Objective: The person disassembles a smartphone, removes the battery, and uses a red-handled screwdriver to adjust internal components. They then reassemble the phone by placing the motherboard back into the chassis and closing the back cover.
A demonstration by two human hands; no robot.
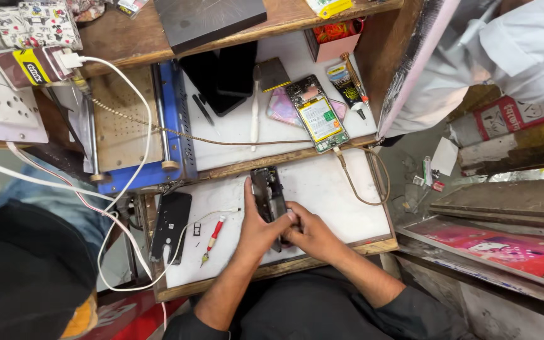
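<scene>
While both hands are wrapped around it, the dark opened phone (271, 196) sits near the front edge of the white bench top (322, 189), about midway along it, with its long axis running from the front edge toward the back, tilted just a bit. The left hand (256, 232) is clasped on the phone's left side with the thumb stretched up along that edge, and the right hand (306, 233) is closed over the lower end, fingers curled on top. So the free end of the phone pokes out away from both grips toward the back edge, and the two hands are pretty much equally close, touching each other at the bottom end. Off toward the front-left corner there's a red-handled screwdriver (212, 238) and a black back cover (170, 223), both well apart from the hands. Another opened phone with a yellow-green battery (319, 116) lies on the rear shelf.
</scene>
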